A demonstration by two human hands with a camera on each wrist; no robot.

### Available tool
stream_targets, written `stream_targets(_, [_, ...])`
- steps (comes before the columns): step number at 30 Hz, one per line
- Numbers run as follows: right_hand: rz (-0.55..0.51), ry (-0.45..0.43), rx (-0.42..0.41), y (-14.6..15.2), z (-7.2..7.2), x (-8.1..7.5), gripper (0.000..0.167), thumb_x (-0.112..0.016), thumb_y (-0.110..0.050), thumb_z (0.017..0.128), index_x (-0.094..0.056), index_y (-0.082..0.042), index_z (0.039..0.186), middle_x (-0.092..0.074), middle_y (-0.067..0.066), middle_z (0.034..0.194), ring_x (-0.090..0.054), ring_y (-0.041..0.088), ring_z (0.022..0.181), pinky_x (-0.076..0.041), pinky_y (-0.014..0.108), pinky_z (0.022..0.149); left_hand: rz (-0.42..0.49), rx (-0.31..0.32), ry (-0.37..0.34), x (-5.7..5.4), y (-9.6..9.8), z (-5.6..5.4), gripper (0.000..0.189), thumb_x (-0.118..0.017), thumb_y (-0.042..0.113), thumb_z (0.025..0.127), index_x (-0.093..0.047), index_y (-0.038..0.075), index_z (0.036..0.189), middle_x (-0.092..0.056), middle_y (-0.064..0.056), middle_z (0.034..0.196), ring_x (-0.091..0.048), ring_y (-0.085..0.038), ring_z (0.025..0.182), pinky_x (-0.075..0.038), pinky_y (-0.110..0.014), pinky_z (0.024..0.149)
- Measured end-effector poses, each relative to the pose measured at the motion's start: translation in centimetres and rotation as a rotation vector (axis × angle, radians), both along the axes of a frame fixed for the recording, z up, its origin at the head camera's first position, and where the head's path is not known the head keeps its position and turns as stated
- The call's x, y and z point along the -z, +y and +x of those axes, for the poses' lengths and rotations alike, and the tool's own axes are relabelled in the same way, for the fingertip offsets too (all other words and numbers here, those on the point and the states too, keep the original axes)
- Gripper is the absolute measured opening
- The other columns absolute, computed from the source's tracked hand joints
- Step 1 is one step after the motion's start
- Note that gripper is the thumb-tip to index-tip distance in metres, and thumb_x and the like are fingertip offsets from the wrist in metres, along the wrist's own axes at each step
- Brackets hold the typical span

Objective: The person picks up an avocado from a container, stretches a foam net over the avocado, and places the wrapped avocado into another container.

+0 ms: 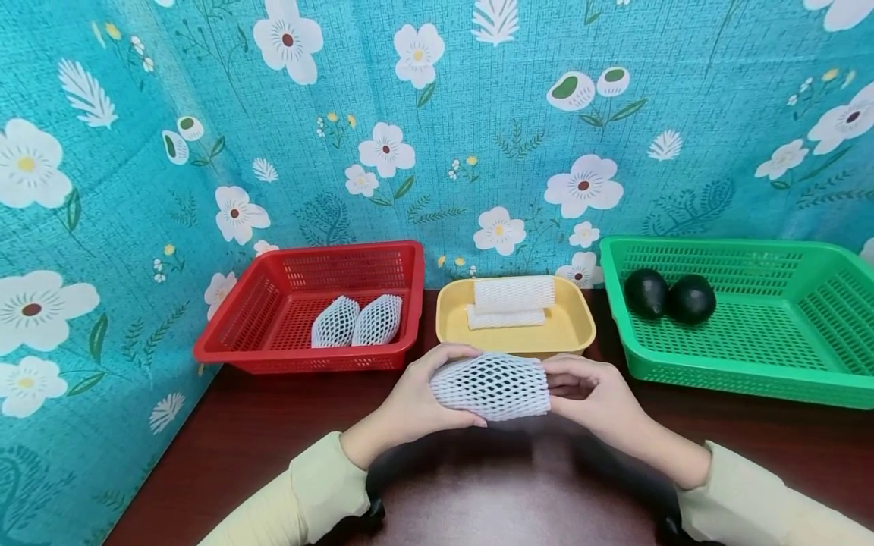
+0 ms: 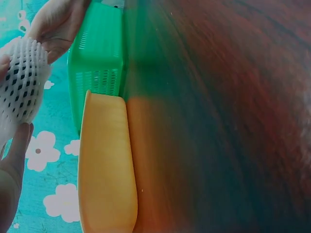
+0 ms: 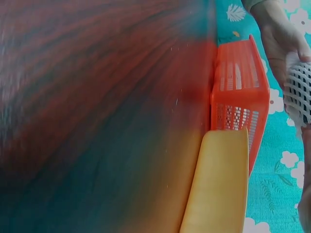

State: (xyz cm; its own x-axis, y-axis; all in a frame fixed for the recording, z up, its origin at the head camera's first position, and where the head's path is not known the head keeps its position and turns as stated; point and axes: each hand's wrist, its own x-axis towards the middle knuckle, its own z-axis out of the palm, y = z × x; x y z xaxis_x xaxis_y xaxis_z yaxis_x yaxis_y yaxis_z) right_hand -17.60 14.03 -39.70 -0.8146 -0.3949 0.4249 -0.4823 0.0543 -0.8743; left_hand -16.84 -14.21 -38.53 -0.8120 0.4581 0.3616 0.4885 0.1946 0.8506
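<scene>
In the head view, a white foam net sleeve [image 1: 493,385] is held above the table in front of the yellow tray, with something dark showing through its mesh. My left hand [image 1: 426,394] grips its left end, thumb below and fingers over the top. At the other end, my right hand [image 1: 601,394] pinches the sleeve's rim between thumb and fingers. The left wrist view shows the sleeve [image 2: 22,82] bulging between both hands. Two filled net sleeves [image 1: 356,321] lie in the red basket [image 1: 300,356]. Two glossy, black, rounded fruits [image 1: 691,299] sit in the green basket [image 1: 744,375].
The yellow tray [image 1: 447,334], between the two baskets, contains flat white foam net sleeves [image 1: 514,296]. All three containers stand along the back of the dark wooden table [image 1: 287,425], against a teal floral cloth [image 1: 451,152].
</scene>
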Motion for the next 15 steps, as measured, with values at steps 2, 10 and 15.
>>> stream_targets(2, [-0.001,-0.005,0.012,-0.1,0.13,0.03,0.029,-0.077,0.013,0.082,-0.07,0.012,0.11,-0.071,-0.007,0.11,-0.072,0.012,0.091,-0.059,0.026,0.078,0.011,0.007,-0.017,0.06,-0.01,0.03,0.074,-0.091,0.009,0.074,-0.056,0.014,0.139,-0.059,-0.001,0.136,-0.055,-0.021,0.12,-0.054,-0.036,0.094])
stream_targets(10, [0.03,0.037,0.04,-0.28,0.23,-0.14,0.029,-0.079,0.012,0.081,-0.073,0.009,0.109,-0.073,-0.007,0.108,-0.073,0.011,0.088,-0.06,0.027,0.075,-0.01,0.015,-0.018,-0.2,0.11,0.02,0.078,-0.092,0.008,0.072,-0.057,0.012,0.141,-0.06,-0.003,0.137,-0.056,-0.021,0.12,-0.054,-0.036,0.095])
stream_targets(15, [0.045,0.05,0.067,-0.55,0.29,0.01,0.029,-0.08,0.012,0.079,-0.074,0.009,0.107,-0.075,-0.008,0.104,-0.074,0.01,0.084,-0.06,0.026,0.071,-0.048,0.014,-0.069,-0.41,0.11,-0.01,0.079,-0.092,0.011,0.074,-0.057,0.015,0.144,-0.059,-0.002,0.139,-0.056,-0.019,0.121,-0.054,-0.036,0.095])
